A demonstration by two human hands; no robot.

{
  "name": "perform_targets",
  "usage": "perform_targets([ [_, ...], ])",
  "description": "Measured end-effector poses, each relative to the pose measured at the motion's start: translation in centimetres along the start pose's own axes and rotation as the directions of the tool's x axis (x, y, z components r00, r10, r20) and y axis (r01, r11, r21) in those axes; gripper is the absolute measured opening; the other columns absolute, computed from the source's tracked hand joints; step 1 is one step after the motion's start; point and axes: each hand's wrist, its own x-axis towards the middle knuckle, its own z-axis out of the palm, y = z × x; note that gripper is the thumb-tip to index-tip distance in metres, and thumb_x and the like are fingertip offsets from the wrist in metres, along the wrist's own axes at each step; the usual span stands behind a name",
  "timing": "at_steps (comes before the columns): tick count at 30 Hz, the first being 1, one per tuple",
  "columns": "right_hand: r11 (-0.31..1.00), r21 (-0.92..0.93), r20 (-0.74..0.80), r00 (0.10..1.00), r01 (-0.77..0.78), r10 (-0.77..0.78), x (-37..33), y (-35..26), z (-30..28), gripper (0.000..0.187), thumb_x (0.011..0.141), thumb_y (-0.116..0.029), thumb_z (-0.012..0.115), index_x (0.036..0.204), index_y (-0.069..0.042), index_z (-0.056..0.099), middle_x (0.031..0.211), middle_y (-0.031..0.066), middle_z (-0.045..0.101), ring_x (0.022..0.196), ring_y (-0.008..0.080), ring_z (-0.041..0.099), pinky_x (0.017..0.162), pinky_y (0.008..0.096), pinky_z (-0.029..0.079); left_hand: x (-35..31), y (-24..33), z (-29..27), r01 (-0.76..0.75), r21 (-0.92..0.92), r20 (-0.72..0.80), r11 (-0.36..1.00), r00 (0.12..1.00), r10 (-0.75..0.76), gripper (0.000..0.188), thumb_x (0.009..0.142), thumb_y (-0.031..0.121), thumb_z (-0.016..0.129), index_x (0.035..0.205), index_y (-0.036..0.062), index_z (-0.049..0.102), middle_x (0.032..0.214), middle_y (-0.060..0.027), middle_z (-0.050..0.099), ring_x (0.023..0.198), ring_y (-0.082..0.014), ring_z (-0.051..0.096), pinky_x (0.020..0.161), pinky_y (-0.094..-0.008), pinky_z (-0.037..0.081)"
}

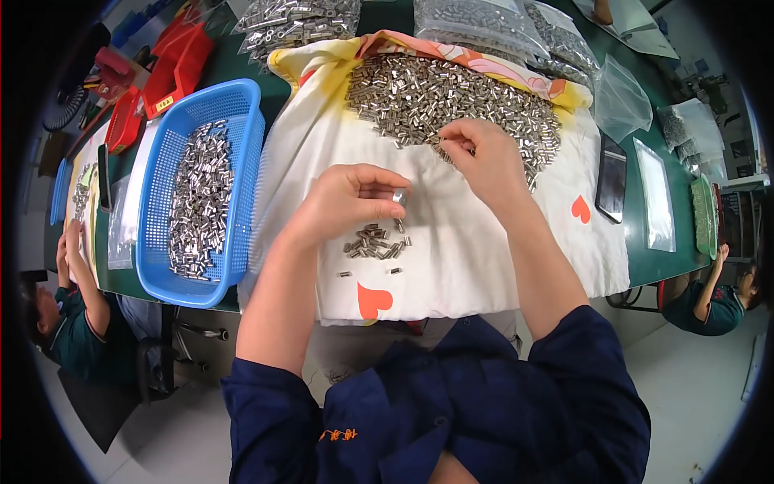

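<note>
Lying on green table (637, 242): white cloth (459, 258); co-worker (90, 327) at 8 o'clock. Left hand (348, 196) pinches metal piece (399, 196); right hand (489, 157) at pile (443, 93), grip unclear.

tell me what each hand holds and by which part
The left hand pinches a shiny metal piece between thumb and fingers; which part is unclear. Right hand, by the metal pile: cannot tell.
</note>
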Motion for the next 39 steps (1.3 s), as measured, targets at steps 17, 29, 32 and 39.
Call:
perform_targets([
  [17,0.997,0.078,0.012,1.0,-0.011,0.01,-0.6,-1.8,0.7,0.011,0.076,-0.008,0.059,0.085,-0.005,0.063,0.086,0.0058,0.059,0.078,0.018,0.056,0.069,0.0274,0.043,0.2,-0.1,-0.4,-0.07,-0.121,-0.075,0.99,0.995,0.061,0.032,0.072,-0.003,0.065,0.103,-0.0024,0.056,0.089,-0.0046,0.061,0.08,-0.0094,0.058,0.075,-0.0219,0.047],
  [29,0.954,0.298,0.198,0.98,-0.032,-0.028,-1.7,-4.0,0.9,0.007,0.073,-0.009,0.059,0.077,-0.004,0.062,0.074,0.0064,0.061,0.071,0.0192,0.058,0.067,0.0289,0.045,0.4,-0.4,-0.6,-0.14,-0.147,-0.135,0.979,0.983,0.121,0.033,0.073,0.002,0.066,0.105,-0.0029,0.056,0.088,-0.0074,0.063,0.08,-0.01,0.059,0.071,-0.0202,0.047],
  [32,0.961,0.274,0.146,0.985,0.045,-0.088,-1.9,-4.1,1.2,0.007,0.072,-0.009,0.059,0.076,-0.004,0.061,0.074,0.0076,0.061,0.072,0.0214,0.057,0.067,0.0309,0.045,0.4,-0.4,-0.5,-0.153,-0.151,-0.151,0.977,0.98,0.13,0.033,0.073,0.002,0.066,0.104,-0.003,0.056,0.088,-0.0073,0.063,0.079,-0.0099,0.059,0.071,-0.0202,0.047],
  [39,0.955,0.132,-0.025,0.964,0.266,-0.265,-2.3,-4.2,2.2,0.004,0.07,-0.003,0.061,0.073,-0.004,0.059,0.073,0.0075,0.058,0.07,0.0238,0.055,0.063,0.0322,0.044,0.2,-0.2,-0.4,-0.117,-0.119,-0.152,0.986,0.983,0.099,0.032,0.073,0.002,0.066,0.104,-0.0035,0.057,0.087,-0.0076,0.063,0.078,-0.0096,0.059,0.07,-0.0202,0.047],
])
